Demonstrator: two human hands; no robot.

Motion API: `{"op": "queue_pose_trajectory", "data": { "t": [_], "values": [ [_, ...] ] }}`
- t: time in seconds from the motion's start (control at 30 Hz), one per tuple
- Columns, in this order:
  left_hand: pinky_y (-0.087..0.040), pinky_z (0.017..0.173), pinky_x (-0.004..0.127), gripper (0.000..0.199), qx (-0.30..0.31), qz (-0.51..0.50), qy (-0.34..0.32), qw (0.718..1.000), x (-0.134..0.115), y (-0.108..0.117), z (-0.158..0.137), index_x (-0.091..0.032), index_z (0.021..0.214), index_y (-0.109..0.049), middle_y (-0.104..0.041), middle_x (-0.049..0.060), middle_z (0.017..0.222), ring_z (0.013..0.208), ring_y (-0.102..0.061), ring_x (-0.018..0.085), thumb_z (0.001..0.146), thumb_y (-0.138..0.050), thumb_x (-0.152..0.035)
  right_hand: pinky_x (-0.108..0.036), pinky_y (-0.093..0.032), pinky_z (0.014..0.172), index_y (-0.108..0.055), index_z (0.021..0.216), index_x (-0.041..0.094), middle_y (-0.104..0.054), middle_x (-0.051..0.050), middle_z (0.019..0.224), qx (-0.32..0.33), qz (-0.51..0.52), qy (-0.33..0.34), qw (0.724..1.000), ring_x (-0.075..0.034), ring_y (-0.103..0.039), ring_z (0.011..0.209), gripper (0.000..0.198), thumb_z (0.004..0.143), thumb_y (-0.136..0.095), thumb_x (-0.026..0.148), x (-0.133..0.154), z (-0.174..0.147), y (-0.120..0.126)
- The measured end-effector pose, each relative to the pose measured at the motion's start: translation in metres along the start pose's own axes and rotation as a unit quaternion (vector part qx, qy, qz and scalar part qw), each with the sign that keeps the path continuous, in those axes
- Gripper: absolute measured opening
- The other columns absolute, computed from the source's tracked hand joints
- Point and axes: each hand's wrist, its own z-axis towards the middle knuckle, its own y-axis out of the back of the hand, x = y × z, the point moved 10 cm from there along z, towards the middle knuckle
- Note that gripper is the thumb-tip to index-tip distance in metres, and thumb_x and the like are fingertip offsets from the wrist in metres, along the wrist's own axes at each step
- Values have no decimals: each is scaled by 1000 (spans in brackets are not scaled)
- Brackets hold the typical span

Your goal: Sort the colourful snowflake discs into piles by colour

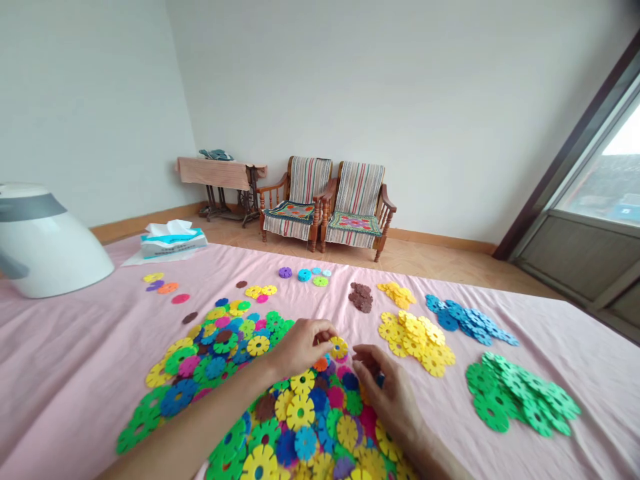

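Note:
My left hand point(304, 348) reaches over a heap of flower-shaped plastic discs point(301, 411) in many colours. Its thumb and fingers pinch the edge of a yellow notched disc point(339, 347). Just to the right, my right hand point(389, 387) hovers over the heap's right side, fingers loosely bent and thumb apart. Its fingertips are close to the yellow disc without visibly touching it. A bit of blue shows between thumb and fingers; whether it lies in the hand or in the heap below, I cannot tell.
Sorted piles of yellow point(417, 340), blue point(470, 320), green point(520, 393) and brown discs point(361, 297) lie on the right of the pink cloth point(545, 320). A white kettle point(55, 247) and tissue pack point(173, 241) stand at left. Two wooden armchairs point(355, 200) stand beyond.

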Motion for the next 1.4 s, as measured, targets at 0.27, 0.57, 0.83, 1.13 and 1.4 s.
{"op": "queue_pose_trajectory", "data": {
  "t": [0.27,0.57,0.83,1.13,1.4],
  "values": [
    [-46,64,19,14,5,-1,-25,1000,-19,-14,-6,-17,86,-68,-70,1,77,70,-63,13,79,-56,-20,-23,-41,56,-59,76,19,-59,0,64,-38,-64,31,997,-14,-52,59,27,89,-46,39,3,3,14],
    [-49,76,25,22,-221,181,112,952,79,109,-2,-16,91,-64,-70,4,91,84,-65,17,79,-46,-14,-31,-43,61,-63,84,20,-68,-6,76,-222,-295,-39,929,-22,-62,69,28,83,-46,42,-32,17,134],
    [-41,94,38,39,-226,295,205,906,150,168,-13,-21,104,-67,-64,8,116,110,-55,30,69,-55,-11,-39,-46,77,-62,97,18,-66,-10,95,-232,-363,87,898,-26,-59,87,30,87,-42,39,-16,15,121],
    [-42,84,27,24,-100,248,174,948,167,164,8,-21,80,-70,-69,4,92,92,-61,22,57,-62,-15,-32,-48,76,-62,95,22,-65,-6,90,-84,-271,138,949,-20,-61,88,22,92,-41,27,-7,8,48],
    [-44,64,25,26,-114,120,182,969,162,163,-7,-19,70,-57,-61,-3,68,71,-58,19,49,-65,-31,-31,-48,73,-62,96,20,-63,-5,87,-52,-265,112,956,-19,-61,83,24,92,-39,27,-17,9,42]
  ]
}}
